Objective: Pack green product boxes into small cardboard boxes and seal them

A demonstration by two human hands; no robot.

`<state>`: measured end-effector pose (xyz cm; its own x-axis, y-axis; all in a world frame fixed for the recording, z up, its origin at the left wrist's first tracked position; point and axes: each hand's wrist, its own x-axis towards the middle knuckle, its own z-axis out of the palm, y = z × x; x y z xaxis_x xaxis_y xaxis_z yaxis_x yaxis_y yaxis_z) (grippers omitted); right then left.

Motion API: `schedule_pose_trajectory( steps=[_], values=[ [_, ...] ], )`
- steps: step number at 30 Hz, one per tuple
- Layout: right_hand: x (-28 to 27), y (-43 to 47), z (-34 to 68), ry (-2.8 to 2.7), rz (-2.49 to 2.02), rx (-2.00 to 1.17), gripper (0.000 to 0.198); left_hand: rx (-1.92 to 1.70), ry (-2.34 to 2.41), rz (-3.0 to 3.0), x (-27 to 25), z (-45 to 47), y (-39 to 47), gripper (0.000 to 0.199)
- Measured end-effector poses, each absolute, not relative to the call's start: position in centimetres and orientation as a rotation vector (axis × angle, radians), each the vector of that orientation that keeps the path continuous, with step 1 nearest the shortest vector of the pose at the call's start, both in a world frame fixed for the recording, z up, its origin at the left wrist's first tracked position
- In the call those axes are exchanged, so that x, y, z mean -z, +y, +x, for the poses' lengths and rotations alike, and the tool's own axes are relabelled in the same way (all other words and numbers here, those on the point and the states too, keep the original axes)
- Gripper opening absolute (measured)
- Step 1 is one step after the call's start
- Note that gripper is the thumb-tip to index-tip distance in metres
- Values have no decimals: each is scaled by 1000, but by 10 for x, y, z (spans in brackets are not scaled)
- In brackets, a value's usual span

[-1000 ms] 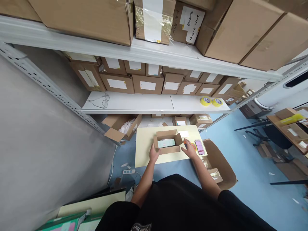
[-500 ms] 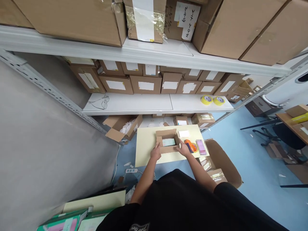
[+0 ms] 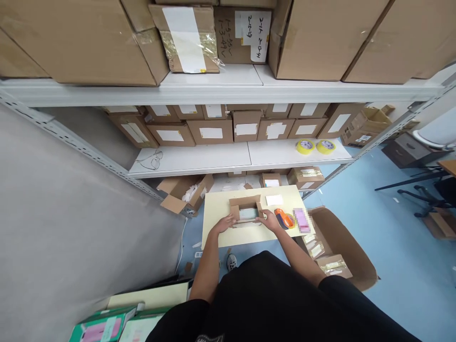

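A small cardboard box (image 3: 244, 201) stands with its top open on a pale yellow board. Inside it lies a flat, pale green-white item (image 3: 248, 213), whose kind I cannot make out. My left hand (image 3: 224, 223) rests against the box's left side, its fingers stretched out and lying fairly flat. At the near right corner, my right hand (image 3: 268, 220) grips the edge between thumb and fingers. Just right of that hand are an orange tape dispenser (image 3: 284, 218) and a blurred pink item (image 3: 302, 220). White paper slips (image 3: 274, 200) lie behind them.
The yellow board (image 3: 217, 204) sits before a shelf rack (image 3: 213, 161) stacked with labelled cartons. Two yellow tape rolls (image 3: 305, 147) and glasses (image 3: 153, 160) lie on its middle shelf. A large carton (image 3: 351, 242) holding parcels is at right, an open carton (image 3: 174, 194) at left.
The box's near side now looks lower and folded. My left hand has shifted slightly left and its fingers have straightened. The view has turned a little to the right.
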<state>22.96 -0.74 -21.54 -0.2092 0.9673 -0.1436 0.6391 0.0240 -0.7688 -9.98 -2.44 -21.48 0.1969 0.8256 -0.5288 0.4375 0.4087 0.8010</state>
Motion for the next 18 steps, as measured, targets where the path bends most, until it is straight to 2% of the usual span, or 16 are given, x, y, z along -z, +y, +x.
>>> schedule_pose_trajectory(
  steps=[5,9,12,16,18],
  values=[
    [225,3,212,-1718,-1807,-867,54,-585,1739,1084,216,-80,-17,63],
    [230,9,198,-1827,-1940,-870,35,-527,1999,1231,219,-67,-22,43],
    [230,8,197,-1926,-2032,-870,36,-381,2115,1294,218,-59,-27,52],
    [228,4,203,-1829,-2215,-933,63,-297,2212,1471,205,-52,-16,83],
    [226,2,205,-1811,-2267,-937,67,-276,2171,1650,193,-52,-1,94]
  ],
)
